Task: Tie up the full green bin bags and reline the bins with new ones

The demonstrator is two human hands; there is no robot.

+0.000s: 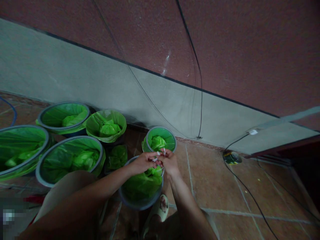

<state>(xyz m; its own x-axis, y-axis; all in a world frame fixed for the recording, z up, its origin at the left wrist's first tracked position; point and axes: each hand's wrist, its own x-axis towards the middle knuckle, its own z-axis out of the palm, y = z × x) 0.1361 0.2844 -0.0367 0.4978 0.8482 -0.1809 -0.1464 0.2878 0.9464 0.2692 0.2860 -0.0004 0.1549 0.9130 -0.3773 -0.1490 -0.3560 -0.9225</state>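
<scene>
My left hand (146, 162) and my right hand (169, 161) meet over the nearest bin (142, 206), which has a green bag liner (142, 186). Thin white strings or ties (158, 156) are pinched between the fingers of both hands, and one strand hangs down by the bin's right side. Just behind the hands stands a smaller bin (175, 141) with a green liner bunched inside. The fingertips overlap, so the exact hold on the strings is hard to make out.
Several green-lined bins, one of them a round bin (106, 125), stand at the left by the wall (100, 76). Black cable (252, 196) crosses the tiled floor (212, 180) at the right, near a dark and yellow object (232, 157). My slipper (163, 207) is below.
</scene>
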